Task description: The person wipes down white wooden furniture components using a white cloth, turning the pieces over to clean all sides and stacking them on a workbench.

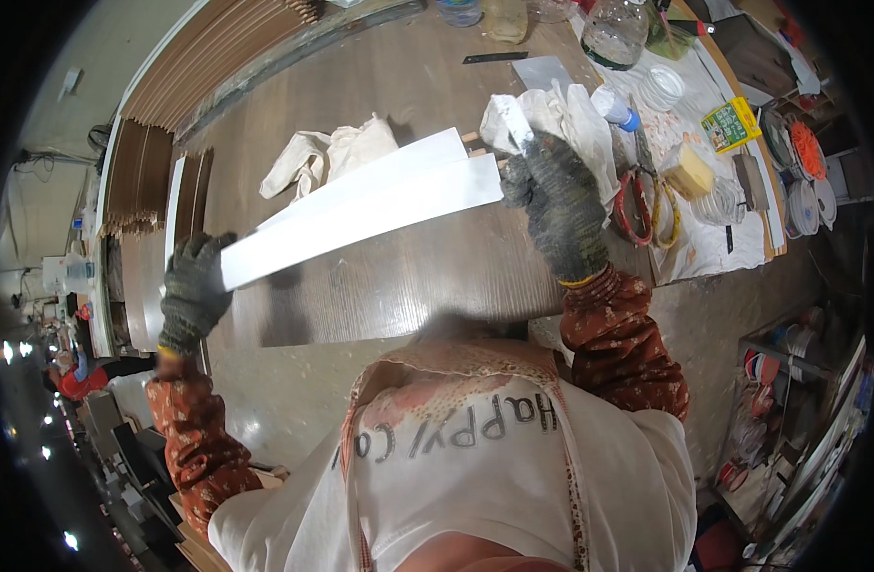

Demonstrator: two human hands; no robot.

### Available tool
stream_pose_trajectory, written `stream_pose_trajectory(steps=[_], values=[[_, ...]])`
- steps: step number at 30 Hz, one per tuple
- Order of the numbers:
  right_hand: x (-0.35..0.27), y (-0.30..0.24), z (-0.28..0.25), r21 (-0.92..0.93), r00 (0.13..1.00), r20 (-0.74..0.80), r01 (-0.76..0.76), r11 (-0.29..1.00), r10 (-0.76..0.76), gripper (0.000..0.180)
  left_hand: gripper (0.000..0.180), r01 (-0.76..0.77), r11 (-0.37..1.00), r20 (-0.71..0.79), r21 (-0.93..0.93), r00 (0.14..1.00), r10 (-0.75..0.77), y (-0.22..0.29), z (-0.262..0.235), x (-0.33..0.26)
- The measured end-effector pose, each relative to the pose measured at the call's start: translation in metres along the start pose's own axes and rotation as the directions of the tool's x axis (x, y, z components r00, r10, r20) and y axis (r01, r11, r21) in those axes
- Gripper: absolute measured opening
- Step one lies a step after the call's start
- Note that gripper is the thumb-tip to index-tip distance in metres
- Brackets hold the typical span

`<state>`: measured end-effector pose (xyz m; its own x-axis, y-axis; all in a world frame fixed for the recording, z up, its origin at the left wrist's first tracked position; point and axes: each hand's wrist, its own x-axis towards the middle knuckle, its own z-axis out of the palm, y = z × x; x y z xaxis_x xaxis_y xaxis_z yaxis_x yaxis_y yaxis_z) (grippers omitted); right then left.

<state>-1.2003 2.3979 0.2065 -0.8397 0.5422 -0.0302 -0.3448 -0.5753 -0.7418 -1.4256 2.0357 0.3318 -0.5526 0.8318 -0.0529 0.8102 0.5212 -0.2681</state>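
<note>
Wooden table [399, 276]: rags [332, 153], tape rolls [647, 205] flank the held white strip [360, 210].

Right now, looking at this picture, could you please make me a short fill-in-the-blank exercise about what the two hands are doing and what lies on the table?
1. Both hands wear dark knitted ______.
2. The left hand and the right hand grip opposite ends of a long ______ strip.
3. Under the strip lies a dark ______ board.
4. Beyond the strip, a crumpled pale ______ rests on the table.

Missing words: gloves; white; wooden; cloth
</note>
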Motion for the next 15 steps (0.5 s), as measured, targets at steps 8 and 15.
stream_pose_trajectory(steps=[8,15], values=[[-0.015,0.014,0.000,-0.499,0.977,-0.022,0.175,0.849,-0.214,0.032,0.077,-0.076,0.861,0.030,-0.502,0.994,0.106,0.010,-0.002,0.052],[-0.024,-0.001,0.020,-0.363,0.988,-0.048,0.118,0.924,-0.144,0.024,0.085,-0.347,0.893,-0.079,-0.286,0.938,0.339,0.097,-0.002,0.089]])
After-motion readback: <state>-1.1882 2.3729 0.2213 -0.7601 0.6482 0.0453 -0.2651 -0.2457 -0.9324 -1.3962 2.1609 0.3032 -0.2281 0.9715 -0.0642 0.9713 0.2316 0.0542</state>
